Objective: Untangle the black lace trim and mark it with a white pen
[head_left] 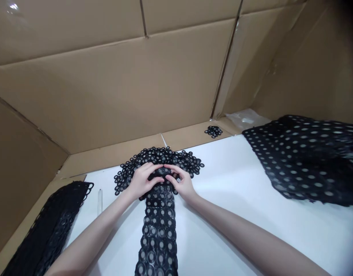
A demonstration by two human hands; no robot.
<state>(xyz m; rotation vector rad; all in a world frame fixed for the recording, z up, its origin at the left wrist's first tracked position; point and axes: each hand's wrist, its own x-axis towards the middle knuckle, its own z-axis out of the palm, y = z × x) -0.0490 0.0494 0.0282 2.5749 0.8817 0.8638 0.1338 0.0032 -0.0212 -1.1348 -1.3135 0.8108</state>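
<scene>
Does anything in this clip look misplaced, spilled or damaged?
Nothing looks clearly damaged. One mild oddity: a small cluster of rings lies on the cardboard ledge, apart from the larger ring pile at the hands. Whether it was set aside or strayed, I cannot tell.

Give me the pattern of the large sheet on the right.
Black sheet with rows of pale round spots, best seen in the head view.

On my left I see a folded black bundle [47, 230] and a pale pen [100, 203] on the white tabletop [219, 207], while before the cardboard wall [121, 96] there are a small ring cluster [213, 131], clear plastic [247, 119] and, on my right, crumpled dotted fabric [308, 157].
</scene>
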